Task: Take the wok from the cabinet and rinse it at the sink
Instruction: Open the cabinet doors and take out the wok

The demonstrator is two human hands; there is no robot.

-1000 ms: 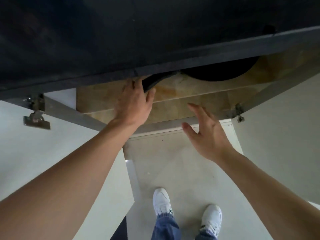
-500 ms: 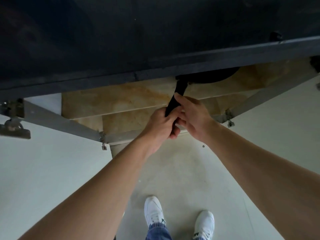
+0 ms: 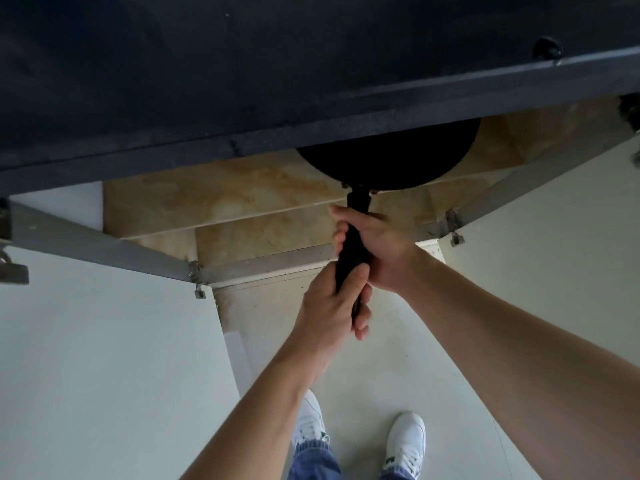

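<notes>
Open cabinet (image 3: 242,195), counter edge (image 3: 311,133) half-hiding wok (image 3: 398,161), L hand (image 3: 329,310) + R hand (image 3: 384,247) gripping handle (image 3: 353,244)

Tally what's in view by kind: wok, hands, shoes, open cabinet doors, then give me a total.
Wok: 1
Hands: 2, left hand, right hand, both gripping the wok's handle
Shoes: 2
Cabinet doors: 2
Total: 7

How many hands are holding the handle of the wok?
2. The right hand grips the handle near the wok; the left hand grips its free end.
</notes>
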